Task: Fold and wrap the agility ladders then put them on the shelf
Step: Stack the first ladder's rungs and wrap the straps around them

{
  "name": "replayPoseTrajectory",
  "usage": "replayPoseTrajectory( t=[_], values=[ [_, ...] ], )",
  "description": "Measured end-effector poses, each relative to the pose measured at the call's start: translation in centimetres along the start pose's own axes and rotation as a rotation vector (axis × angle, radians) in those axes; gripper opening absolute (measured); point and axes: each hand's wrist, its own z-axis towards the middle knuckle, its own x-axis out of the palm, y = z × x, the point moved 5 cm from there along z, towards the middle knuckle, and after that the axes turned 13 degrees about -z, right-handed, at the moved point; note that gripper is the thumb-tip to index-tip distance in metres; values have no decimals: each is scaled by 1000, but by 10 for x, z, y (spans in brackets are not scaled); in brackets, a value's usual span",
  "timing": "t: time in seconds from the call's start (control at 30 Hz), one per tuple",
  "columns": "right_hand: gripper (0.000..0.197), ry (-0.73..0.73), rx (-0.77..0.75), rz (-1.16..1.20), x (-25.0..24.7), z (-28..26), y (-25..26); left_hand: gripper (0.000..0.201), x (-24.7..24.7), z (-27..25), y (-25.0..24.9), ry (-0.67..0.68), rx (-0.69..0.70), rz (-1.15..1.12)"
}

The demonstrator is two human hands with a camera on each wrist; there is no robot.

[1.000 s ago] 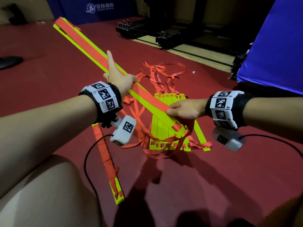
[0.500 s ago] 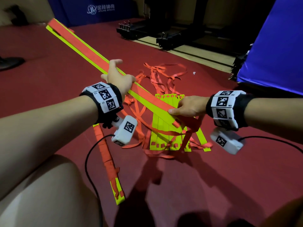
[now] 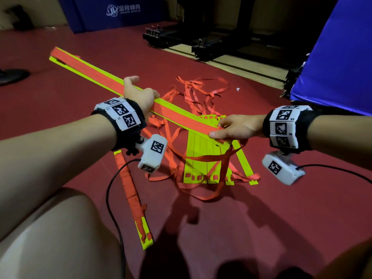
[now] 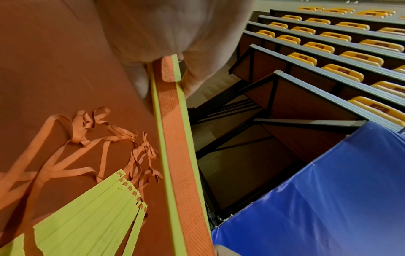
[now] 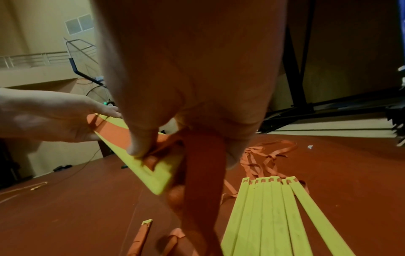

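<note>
A long bundle of yellow rungs [image 3: 96,74] with an orange strap laid along it hangs slanted above the red floor. My left hand [image 3: 141,93] grips it near the middle, thumb sticking out over the top. My right hand [image 3: 231,128] pinches its near end together with the orange strap [image 5: 203,173], which hangs down from my fingers. Beneath, several loose yellow rungs [image 3: 201,154] lie side by side among tangled orange straps [image 3: 201,87]. A wrapped ladder [image 3: 130,194] lies on the floor at the left.
A blue mat [image 3: 332,57] stands at the right and black metal frames [image 3: 201,43] at the back. A dark shoe [image 3: 12,75] shows at the far left. Black cables [image 3: 112,188] trail from my wrist cameras. My knee [image 3: 50,238] fills the lower left.
The bundle's far end has swung lower and to the left. The left finger that pointed along it has curled in. My right hand has shifted slightly to the right.
</note>
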Motion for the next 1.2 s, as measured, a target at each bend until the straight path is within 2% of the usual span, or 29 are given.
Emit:
replayPoseTrajectory(
  t=[0.1,0.23,0.37,0.5,0.57,0.63,0.73,0.8,0.87,0.93,1.07,1.13,1.2],
  values=[
    [41,-15,-39,101,-4,-4,1,63,-2,5,4,34,-41,-36],
    [53,-7,-37,257,-6,-7,0,68,-5,9,9,76,-138,-35],
    [25,93,-61,460,-5,-13,7,64,-7,14,18,158,-293,-36],
    [17,12,-87,485,-18,-19,13,80,-10,18,37,247,-373,232],
    [18,-31,-87,489,-26,-20,14,90,-11,19,37,324,-295,599],
    [18,-58,-89,476,-32,-19,16,92,-6,8,30,408,-163,938],
    [20,-50,-63,455,-33,-18,17,78,19,-30,13,656,240,1363],
    [19,-7,-56,423,-29,-18,19,88,39,-62,12,916,451,1311],
    [16,37,-56,386,-26,-19,23,101,54,-81,13,1042,563,1161],
    [14,70,-68,335,-24,-20,29,101,64,-90,12,1036,597,1132],
    [15,112,-72,246,-22,-24,35,61,72,-101,15,1089,540,1060],
    [16,129,-65,216,-22,-26,35,65,71,-99,20,1100,484,1037],
    [17,144,-47,215,-20,-26,36,58,72,-101,23,1110,479,1054]
  ],
)
